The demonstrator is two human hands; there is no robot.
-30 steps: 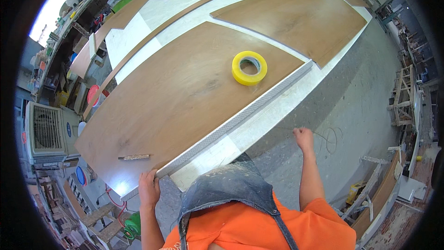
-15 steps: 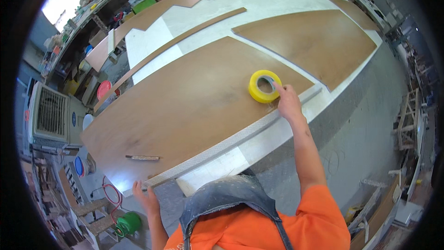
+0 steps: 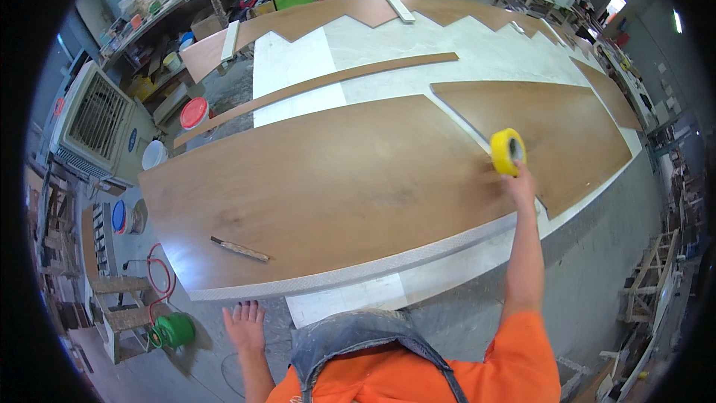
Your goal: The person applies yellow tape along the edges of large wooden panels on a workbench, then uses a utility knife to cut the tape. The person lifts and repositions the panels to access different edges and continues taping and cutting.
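My right hand (image 3: 521, 185) is closed on a roll of yellow tape (image 3: 498, 151), holding it up by its lower side. The roll is over the right end of a large brown board (image 3: 335, 186), near the gap to a second brown board (image 3: 544, 116). A pale, patterned strip (image 3: 350, 267) runs along the near edge of the large board. My left hand (image 3: 245, 326) is just off that edge at the left, fingers stretched out and holding nothing. A slim, worn-looking tool (image 3: 240, 249) lies on the board's left part; its kind is unclear.
White panels (image 3: 403, 52) lie under the boards. Beyond are a long wooden strip (image 3: 328, 84) and a zigzag-cut brown sheet (image 3: 313, 19). At the left stand an air cooler (image 3: 97, 123), a red-lidded bucket (image 3: 195, 113), a step stool (image 3: 123, 306) and a green canister (image 3: 175, 330).
My right hand has carried the tape roll rightward to the large board's end. The left hand has come off the board's near edge. The view has shifted, and the slim tool appears turned.
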